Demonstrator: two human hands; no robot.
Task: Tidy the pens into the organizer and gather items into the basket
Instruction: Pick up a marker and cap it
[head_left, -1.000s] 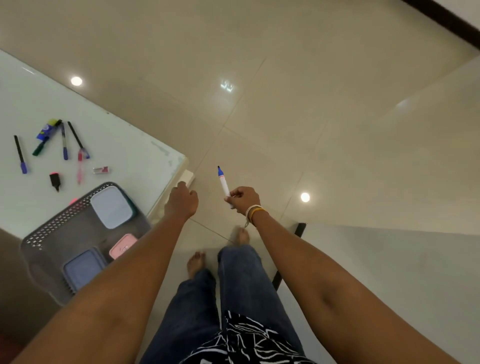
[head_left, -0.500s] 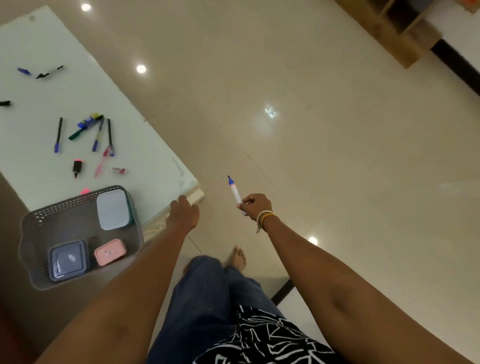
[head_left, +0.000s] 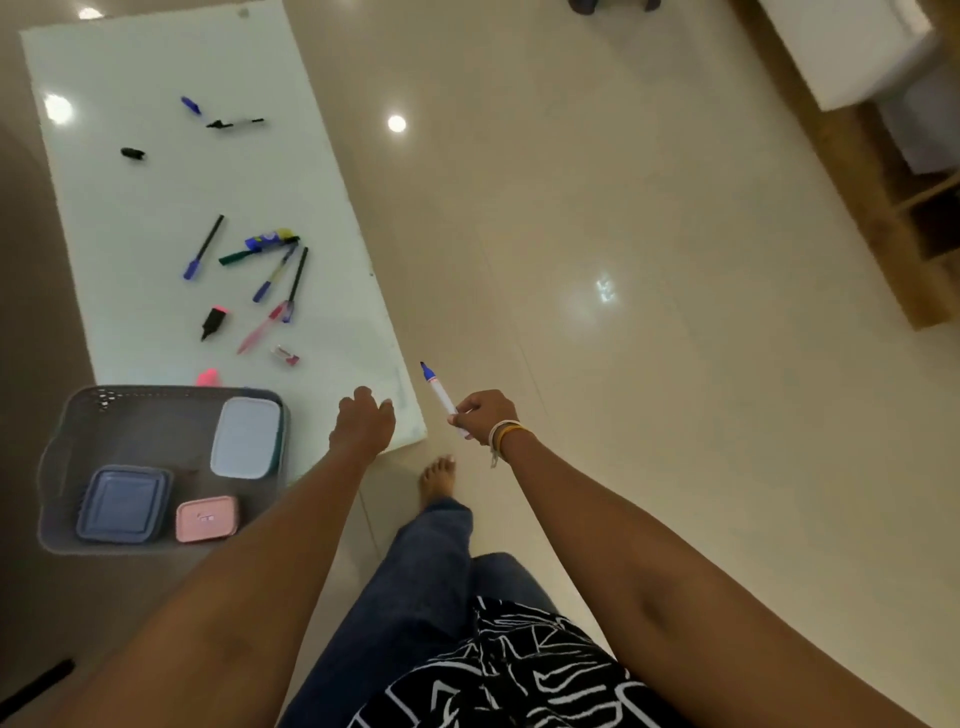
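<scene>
My right hand (head_left: 483, 415) grips a white marker with a blue cap (head_left: 438, 392), tip pointing up and away, over the floor just right of the table corner. My left hand (head_left: 361, 423) hovers over the near right corner of the white table (head_left: 130, 182), fingers loosely curled, holding nothing. Several pens and markers (head_left: 260, 270) lie scattered on the table's middle. A grey basket (head_left: 67, 431) sits at the table's near left end, holding a pale blue box (head_left: 244, 439), a blue lidded box (head_left: 122, 504) and a pink box (head_left: 206, 518). No organizer is in view.
A black marker (head_left: 234, 123), a blue cap (head_left: 190, 105) and a black cap (head_left: 132, 153) lie at the table's far end. A wooden shelf unit (head_left: 883, 208) stands at the right. Glossy tiled floor (head_left: 623, 312) stretches right of the table. My legs and a bare foot (head_left: 436, 478) are below.
The view has swung up and left, showing more of the table. My left hand has lifted off the table's corner edge and its fingers have loosened. My right hand keeps the marker.
</scene>
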